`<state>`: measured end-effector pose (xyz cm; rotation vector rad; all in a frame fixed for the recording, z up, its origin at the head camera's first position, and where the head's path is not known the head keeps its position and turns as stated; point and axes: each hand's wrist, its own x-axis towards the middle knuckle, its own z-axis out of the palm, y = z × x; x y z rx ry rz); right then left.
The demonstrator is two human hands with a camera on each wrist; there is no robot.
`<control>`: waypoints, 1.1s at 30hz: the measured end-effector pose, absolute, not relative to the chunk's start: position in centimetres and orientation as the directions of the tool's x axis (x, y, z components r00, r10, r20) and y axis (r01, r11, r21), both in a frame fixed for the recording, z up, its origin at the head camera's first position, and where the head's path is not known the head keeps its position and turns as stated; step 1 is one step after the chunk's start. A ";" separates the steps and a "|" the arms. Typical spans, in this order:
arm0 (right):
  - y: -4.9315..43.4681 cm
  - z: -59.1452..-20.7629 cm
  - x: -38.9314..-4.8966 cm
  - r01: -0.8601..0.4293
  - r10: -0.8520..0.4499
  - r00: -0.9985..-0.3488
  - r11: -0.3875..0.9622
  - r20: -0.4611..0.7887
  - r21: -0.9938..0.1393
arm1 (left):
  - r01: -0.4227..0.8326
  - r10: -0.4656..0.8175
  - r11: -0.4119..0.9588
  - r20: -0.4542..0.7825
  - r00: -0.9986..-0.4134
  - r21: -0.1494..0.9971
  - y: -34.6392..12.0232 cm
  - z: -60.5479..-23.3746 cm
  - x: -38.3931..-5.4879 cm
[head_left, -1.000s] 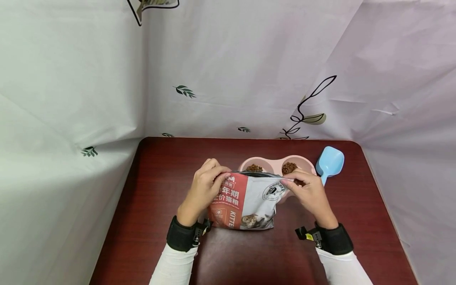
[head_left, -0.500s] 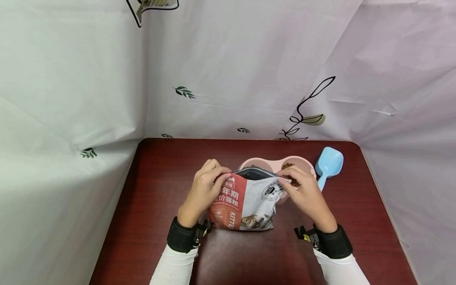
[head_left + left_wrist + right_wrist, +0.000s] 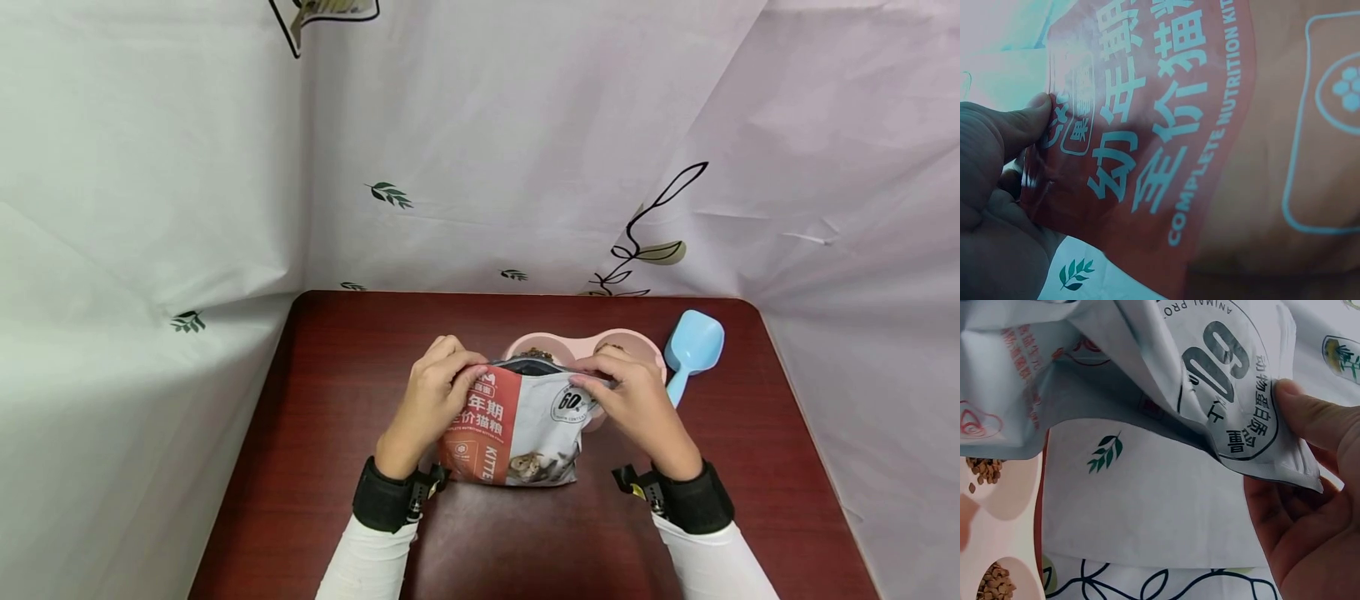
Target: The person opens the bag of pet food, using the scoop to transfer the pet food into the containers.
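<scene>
A red and white kitten food bag (image 3: 536, 425) stands upright on the table, its mouth parted at the top to show a dark inside. My left hand (image 3: 429, 400) pinches the top left corner; in the left wrist view the thumb (image 3: 1025, 125) presses the bag's red front. At the top right, my right hand (image 3: 639, 404) pinches the upper edge between thumb and fingers. Its thumb (image 3: 1313, 415) lies on the white front in the right wrist view, the fingers behind. Behind the bag is a pink double bowl (image 3: 576, 346), partly hidden, with brown kibble (image 3: 996, 584).
A light blue scoop (image 3: 696, 342) lies right of the bowl, its handle toward my right hand. The dark red table (image 3: 360, 350) meets a white patterned cloth (image 3: 450, 150) along its back edge.
My right hand has slid left along the bag's top edge. The mouth gaped wider half a second ago and is narrower now. The left hand has stayed in place.
</scene>
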<state>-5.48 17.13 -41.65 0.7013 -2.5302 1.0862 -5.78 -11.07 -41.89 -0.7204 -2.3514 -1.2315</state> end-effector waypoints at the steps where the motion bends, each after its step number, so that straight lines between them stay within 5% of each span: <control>1: 17.2 -41.7 -5.5 -0.545 -0.312 -0.835 0.588 0.454 -0.597 | 0.602 0.260 0.482 0.552 -0.792 0.636 -11.1 -41.9 -5.8; 9: 16.7 -41.8 -5.7 -0.608 -0.319 -0.787 0.547 0.528 -0.576 | 0.615 0.265 0.485 0.565 -0.781 0.622 -11.2 -42.0 -6.0; 19: 15.9 -39.7 -5.1 -0.545 -0.424 -0.838 0.687 0.344 -0.481 | 0.610 0.271 0.484 0.556 -0.786 0.627 -11.0 -42.0 -6.0; 33: 14.4 -39.5 -5.6 -0.585 -0.431 -0.808 0.666 0.401 -0.464 | 0.600 0.260 0.482 0.550 -0.793 0.638 -11.0 -42.0 -5.9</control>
